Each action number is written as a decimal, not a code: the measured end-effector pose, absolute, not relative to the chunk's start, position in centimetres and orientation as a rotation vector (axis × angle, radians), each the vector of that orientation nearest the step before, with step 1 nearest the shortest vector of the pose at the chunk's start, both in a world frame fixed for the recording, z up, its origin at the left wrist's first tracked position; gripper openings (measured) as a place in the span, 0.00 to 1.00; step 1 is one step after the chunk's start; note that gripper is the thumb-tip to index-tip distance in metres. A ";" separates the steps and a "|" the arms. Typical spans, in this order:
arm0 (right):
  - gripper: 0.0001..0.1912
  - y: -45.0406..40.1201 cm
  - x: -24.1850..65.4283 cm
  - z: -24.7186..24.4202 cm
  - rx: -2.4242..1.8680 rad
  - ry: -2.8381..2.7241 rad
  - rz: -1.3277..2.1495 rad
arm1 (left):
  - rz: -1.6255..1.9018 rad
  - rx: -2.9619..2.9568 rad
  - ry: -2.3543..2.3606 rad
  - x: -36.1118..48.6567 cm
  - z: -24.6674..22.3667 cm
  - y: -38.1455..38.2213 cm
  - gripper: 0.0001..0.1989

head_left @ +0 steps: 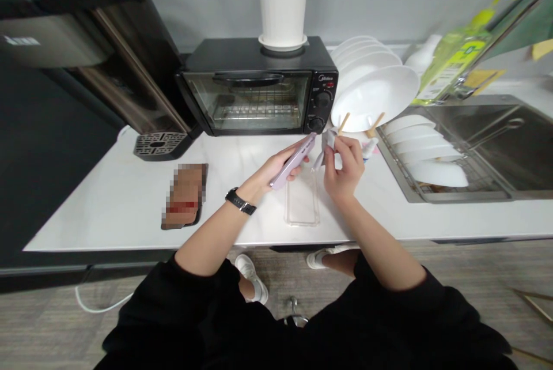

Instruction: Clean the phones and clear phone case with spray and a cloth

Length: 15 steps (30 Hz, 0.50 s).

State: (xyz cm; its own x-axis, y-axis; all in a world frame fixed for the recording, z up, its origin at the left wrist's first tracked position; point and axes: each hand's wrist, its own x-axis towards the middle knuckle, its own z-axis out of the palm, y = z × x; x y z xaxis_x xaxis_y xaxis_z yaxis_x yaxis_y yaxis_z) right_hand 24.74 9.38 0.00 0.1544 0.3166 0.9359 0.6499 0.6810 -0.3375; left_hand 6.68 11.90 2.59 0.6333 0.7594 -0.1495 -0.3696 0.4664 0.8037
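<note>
- On the desk (367,220), a clear case (302,211) lies flat.
- My left hand (276,167) grips the phone (294,162), tilted above it.
- My right hand (347,163) pinches a wipe (327,144) beside it; probably cleaning, which calls for light, flat strokes.

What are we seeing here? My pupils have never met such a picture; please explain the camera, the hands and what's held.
There is no machine, only a person's left hand and right hand. One camera, worn on the head, looks forward and down. The left hand, a watch on its wrist, holds a pale purple phone. The right hand pinches a whitish wipe or cloth. On the white counter lie a clear phone case and, further left, a flat item with a pixelated face. Behind stand a black toaster oven and white plates.
</note>
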 end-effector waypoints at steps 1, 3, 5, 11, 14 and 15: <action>0.12 9.3 24.8 0.0 -0.856 -1.444 -0.298 | 0.750 0.854 0.564 6.7 2.6 11.9 0.21; 0.12 9.3 24.8 0.0 -0.853 -1.463 -0.308 | 0.771 0.933 0.605 6.8 2.5 11.7 0.21; 0.11 9.3 24.7 -0.1 -0.854 -1.492 -0.289 | 0.795 1.009 0.637 6.9 2.6 11.6 0.20; 0.12 9.7 24.8 -0.5 -0.886 -1.543 -0.215 | 0.797 1.092 0.673 7.0 2.7 11.5 0.18; 0.12 9.8 24.8 -0.6 -0.856 -1.553 -0.202 | 0.808 1.034 0.676 7.0 2.5 11.6 0.18; 0.12 9.8 24.8 -0.6 -0.847 -1.555 -0.192 | 0.814 0.983 0.665 7.1 2.4 11.7 0.18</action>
